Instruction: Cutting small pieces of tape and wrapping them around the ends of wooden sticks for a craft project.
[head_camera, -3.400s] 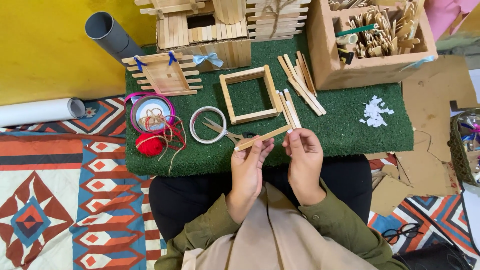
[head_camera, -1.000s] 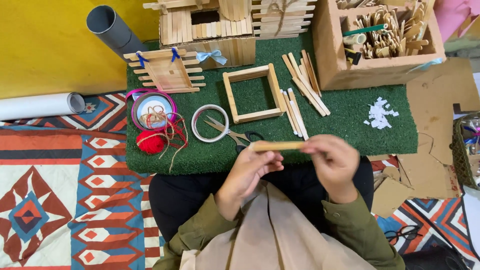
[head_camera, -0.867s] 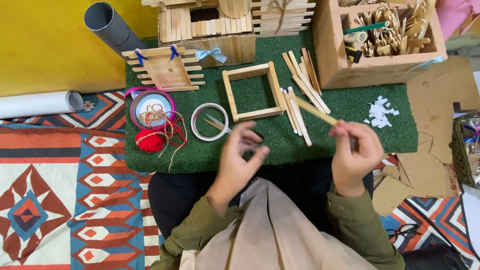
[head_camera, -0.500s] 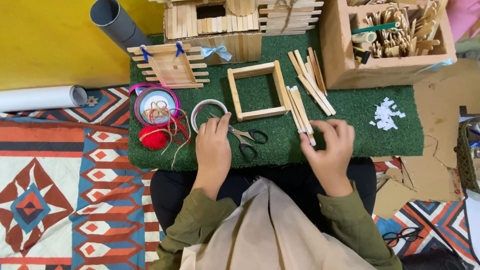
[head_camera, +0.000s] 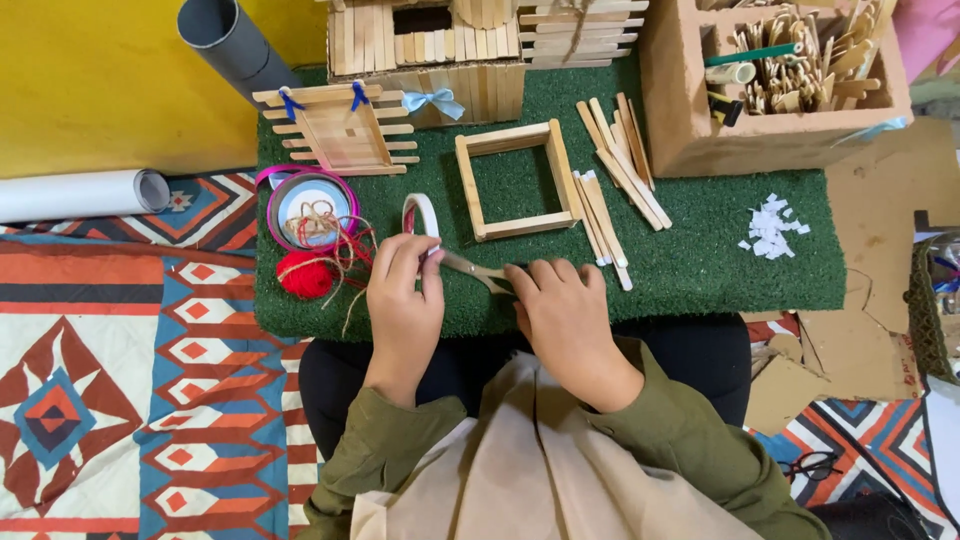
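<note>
two hands low on the green mat (head_camera: 700, 250) in the head view: left hand (head_camera: 402, 290) pinches the white tape roll (head_camera: 420, 213), tilted on edge beside the square stick frame (head_camera: 512, 180); right hand (head_camera: 562, 310) curls over the scissors (head_camera: 478, 270), blades poking toward the tape.

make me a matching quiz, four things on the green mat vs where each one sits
Things:
1. tape roll
2. red yarn ball
3. paper scraps
4. square frame

Places:
a. right part of the mat, alone
b. mid-mat, left of the loose sticks
c. at the left hand
d. near the mat's left front edge

Pairs: 1-c, 2-d, 3-a, 4-b
</note>
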